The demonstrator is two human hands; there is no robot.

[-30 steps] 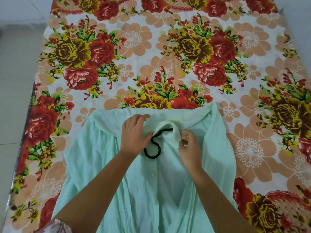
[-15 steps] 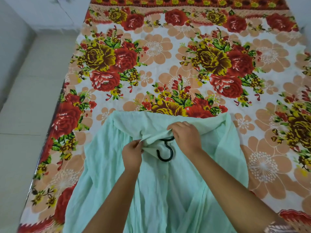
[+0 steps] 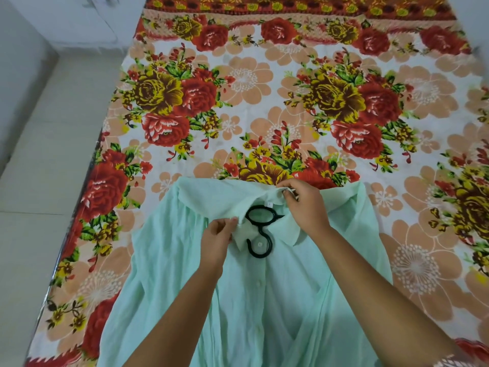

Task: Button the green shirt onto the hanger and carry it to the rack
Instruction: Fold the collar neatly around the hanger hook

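The pale green shirt (image 3: 172, 260) lies front up on the flowered bed, its placket buttoned down the middle. The black hanger hook (image 3: 260, 234) sticks out of the collar opening and lies on the shirt's chest; the hanger's body is hidden inside the cloth. My left hand (image 3: 218, 238) pinches the left collar point just left of the hook. My right hand (image 3: 304, 205) pinches the back edge of the collar, above and right of the hook.
The bed sheet (image 3: 264, 102) with red and yellow roses stretches far beyond the shirt. The bed's left edge (image 3: 76, 221) drops to a pale tiled floor (image 3: 39, 181). A white cabinet (image 3: 79, 17) stands at the upper left.
The collar has been spread open, baring more of the black hook. My right hand shifted right and up along the collar edge; my left hand stays on the left collar point.
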